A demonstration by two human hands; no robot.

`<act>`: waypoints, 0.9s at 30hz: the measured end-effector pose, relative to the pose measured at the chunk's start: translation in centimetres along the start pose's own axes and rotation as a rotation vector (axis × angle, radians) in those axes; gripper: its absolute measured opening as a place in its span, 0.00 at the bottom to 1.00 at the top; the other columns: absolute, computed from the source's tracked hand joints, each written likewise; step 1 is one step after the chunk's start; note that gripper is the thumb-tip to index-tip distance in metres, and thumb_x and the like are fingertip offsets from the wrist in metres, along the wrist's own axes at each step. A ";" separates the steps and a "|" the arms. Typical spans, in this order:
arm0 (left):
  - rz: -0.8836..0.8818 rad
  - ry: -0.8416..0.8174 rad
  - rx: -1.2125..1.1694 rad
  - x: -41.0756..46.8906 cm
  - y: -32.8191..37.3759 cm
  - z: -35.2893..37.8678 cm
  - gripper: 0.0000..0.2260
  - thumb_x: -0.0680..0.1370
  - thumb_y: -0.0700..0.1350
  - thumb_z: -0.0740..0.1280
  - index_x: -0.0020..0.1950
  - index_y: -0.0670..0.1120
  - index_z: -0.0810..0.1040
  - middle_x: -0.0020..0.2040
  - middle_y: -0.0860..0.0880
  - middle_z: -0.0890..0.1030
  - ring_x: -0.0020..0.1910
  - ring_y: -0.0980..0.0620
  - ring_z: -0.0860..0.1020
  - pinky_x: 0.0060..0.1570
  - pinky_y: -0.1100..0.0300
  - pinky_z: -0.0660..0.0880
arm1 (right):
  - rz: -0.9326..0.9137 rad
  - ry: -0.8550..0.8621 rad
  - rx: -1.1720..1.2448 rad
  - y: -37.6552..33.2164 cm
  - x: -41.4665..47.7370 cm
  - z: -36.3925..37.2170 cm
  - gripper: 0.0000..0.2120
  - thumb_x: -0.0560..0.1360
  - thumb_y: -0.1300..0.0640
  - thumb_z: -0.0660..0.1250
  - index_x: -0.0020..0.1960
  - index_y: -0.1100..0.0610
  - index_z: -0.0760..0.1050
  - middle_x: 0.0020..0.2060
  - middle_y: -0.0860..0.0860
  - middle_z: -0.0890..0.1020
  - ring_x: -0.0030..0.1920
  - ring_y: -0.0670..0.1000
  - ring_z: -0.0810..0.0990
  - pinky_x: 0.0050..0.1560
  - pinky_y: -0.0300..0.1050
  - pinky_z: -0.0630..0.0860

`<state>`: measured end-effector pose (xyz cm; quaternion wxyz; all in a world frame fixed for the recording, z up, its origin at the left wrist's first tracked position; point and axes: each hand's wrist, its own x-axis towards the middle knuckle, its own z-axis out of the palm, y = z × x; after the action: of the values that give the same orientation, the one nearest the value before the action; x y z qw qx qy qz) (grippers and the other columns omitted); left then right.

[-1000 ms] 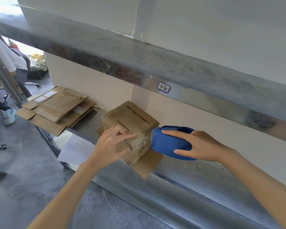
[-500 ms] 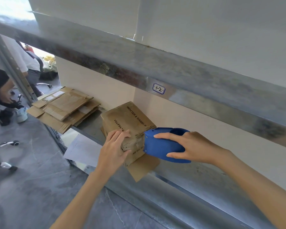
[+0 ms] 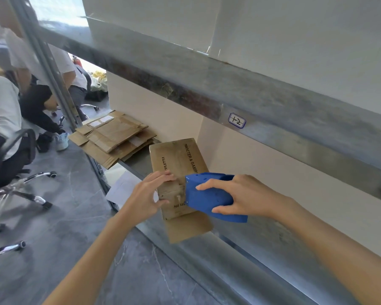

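The metal shelf (image 3: 240,256) carries the cardboard box (image 3: 176,159), which sits at its front lip on a loose cardboard flap (image 3: 187,230) that juts out below the box. Within the last second the blue tape dispenser (image 3: 209,194) has slid from the box's right edge onto its near face, so its mouth now sits about halfway across. That suggests a strip is being drawn over the seam and the sealing is partway done, with the left half of that face yet to be covered. The right hand (image 3: 249,197) grips the dispenser, fingers wrapped over its top and thumb beneath. The left hand (image 3: 147,194) has shifted to the box's left edge, and its fingers (image 3: 167,173) are bent over the top rim with the thumb pressing the near face, steadying the box against the pull. Print on the box top reads "PROCTER & GAMB", cut off by the dispenser. A sideways code beside it is too skewed to read. Above the box, a sticker (image 3: 236,120) on the upper beam (image 3: 273,102) says "1-2" in handwriting
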<state>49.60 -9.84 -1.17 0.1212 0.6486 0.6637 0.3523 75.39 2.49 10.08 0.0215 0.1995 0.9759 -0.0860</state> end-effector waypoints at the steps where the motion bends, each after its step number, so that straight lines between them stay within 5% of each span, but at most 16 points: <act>1: 0.010 0.005 0.017 0.1 0.0 0.1 0.30 0.69 0.42 0.79 0.68 0.58 0.74 0.65 0.62 0.71 0.67 0.64 0.67 0.63 0.73 0.61 | -0.002 -0.002 -0.014 0.0 0.2 0.1 0.25 0.75 0.41 0.66 0.70 0.32 0.63 0.27 0.48 0.71 0.29 0.46 0.68 0.35 0.36 0.66; 9: 0.033 0.111 -0.002 0.9 1.0 1.1 0.26 0.68 0.41 0.80 0.65 0.49 0.79 0.61 0.54 0.77 0.68 0.53 0.71 0.62 0.55 0.72 | 0.021 -0.023 0.005 0.5 0.5 0.0 0.25 0.74 0.42 0.67 0.69 0.32 0.62 0.26 0.49 0.69 0.28 0.46 0.68 0.31 0.37 0.62; 18: 0.034 0.179 -0.011 0.7 1.3 1.7 0.27 0.66 0.38 0.80 0.63 0.47 0.80 0.61 0.51 0.78 0.67 0.51 0.73 0.62 0.53 0.73 | 0.074 -0.087 0.157 1.0 0.3 0.3 0.28 0.71 0.39 0.71 0.65 0.29 0.59 0.35 0.51 0.76 0.33 0.47 0.72 0.31 0.39 0.63; 24: 0.019 0.181 -0.037 0.8 1.1 1.8 0.28 0.65 0.38 0.81 0.63 0.48 0.80 0.61 0.53 0.77 0.66 0.51 0.73 0.62 0.48 0.74 | 0.094 -0.099 0.335 0.8 0.0 1.1 0.27 0.72 0.42 0.71 0.63 0.28 0.60 0.43 0.56 0.78 0.36 0.54 0.76 0.38 0.52 0.76; 27: 0.017 0.196 -0.047 0.8 1.1 1.9 0.28 0.64 0.37 0.81 0.63 0.49 0.80 0.61 0.55 0.75 0.66 0.54 0.72 0.62 0.49 0.73 | 0.089 -0.081 0.354 0.8 -0.2 1.7 0.26 0.72 0.42 0.70 0.64 0.28 0.60 0.40 0.55 0.78 0.31 0.51 0.72 0.34 0.47 0.73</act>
<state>51.59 -8.54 -1.62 0.0680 0.6136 0.6584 0.4306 75.90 2.83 8.30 0.0293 0.2397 0.9340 -0.2633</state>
